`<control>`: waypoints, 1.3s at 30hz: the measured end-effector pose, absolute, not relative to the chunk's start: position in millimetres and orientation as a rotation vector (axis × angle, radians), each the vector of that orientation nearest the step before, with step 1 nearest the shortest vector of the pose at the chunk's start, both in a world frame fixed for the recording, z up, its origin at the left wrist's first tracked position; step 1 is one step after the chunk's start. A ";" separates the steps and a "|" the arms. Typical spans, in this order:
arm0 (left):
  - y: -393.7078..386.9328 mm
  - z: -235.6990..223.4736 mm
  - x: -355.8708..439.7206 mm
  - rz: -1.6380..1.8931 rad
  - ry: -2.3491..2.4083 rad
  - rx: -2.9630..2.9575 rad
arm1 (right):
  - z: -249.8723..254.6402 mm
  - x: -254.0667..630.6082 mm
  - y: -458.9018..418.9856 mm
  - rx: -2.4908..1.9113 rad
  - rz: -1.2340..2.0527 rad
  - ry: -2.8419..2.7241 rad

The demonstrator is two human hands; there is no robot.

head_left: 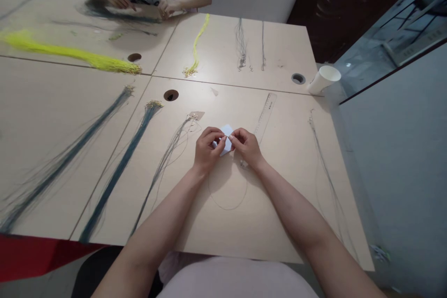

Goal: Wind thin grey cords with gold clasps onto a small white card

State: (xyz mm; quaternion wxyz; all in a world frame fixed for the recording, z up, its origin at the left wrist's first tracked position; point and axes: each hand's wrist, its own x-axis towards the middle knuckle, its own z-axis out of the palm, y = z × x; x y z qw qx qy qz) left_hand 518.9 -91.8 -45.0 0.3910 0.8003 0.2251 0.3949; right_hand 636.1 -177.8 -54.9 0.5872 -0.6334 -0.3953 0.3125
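My left hand (208, 148) and my right hand (247, 147) meet over the table, thumbs and forefingers pinched close together. A thin grey fishing line (226, 209) loops down below them onto the tabletop, and both pinches appear to be on it. Any hook or knot at the fingertips is too small to make out. Behind and between the fingers is a small white card (226, 129); whether it is held or lies flat I cannot tell. Near my right wrist lie a few tiny metal pieces (243, 164), perhaps hooks. Just beyond, a clear ruler (266, 114) rests on the table.
Left of my hands lie a grey bundle of hooked lines (167, 153) and blue-green bundles (122, 172). Yellow bundles (80, 56) lie farther back. A white cup (324, 79) stands by the right edge (331, 123). Across the table, a person's hands (167, 8) work over dark lines.
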 end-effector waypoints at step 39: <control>-90.2 -47.0 519.1 0.983 0.546 2.019 | -52.9 636.9 -178.6 -1.466 0.740 -0.926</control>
